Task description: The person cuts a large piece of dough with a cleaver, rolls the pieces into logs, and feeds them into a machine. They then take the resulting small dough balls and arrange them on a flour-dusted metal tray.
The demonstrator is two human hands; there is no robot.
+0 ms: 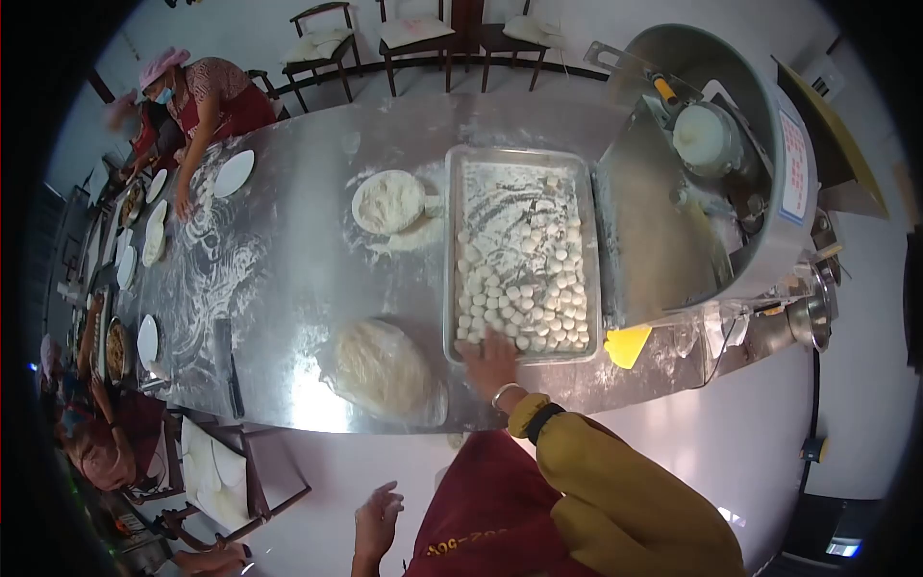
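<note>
Many small pale dough pieces (524, 298) lie in a floured metal tray (450, 240), mostly over its lower half and right side. My right hand (492, 363) rests at the tray's near left corner, fingers spread against the nearest pieces. Low in the view, my left hand (379, 514) hangs in front of the table edge, its fingers apart and slightly bent, holding nothing. To the left of the tray, a large lump of dough (383, 370) sits under clear plastic. Behind it stands a bowl of flour (388, 202).
A large metal machine (707, 163) stands right of the tray, with a yellow scraper (627, 346) near it. A knife (236, 385) and white plates (234, 174) lie to the left. Co-workers (216, 101) work along the table's left side. Chairs (413, 34) stand behind.
</note>
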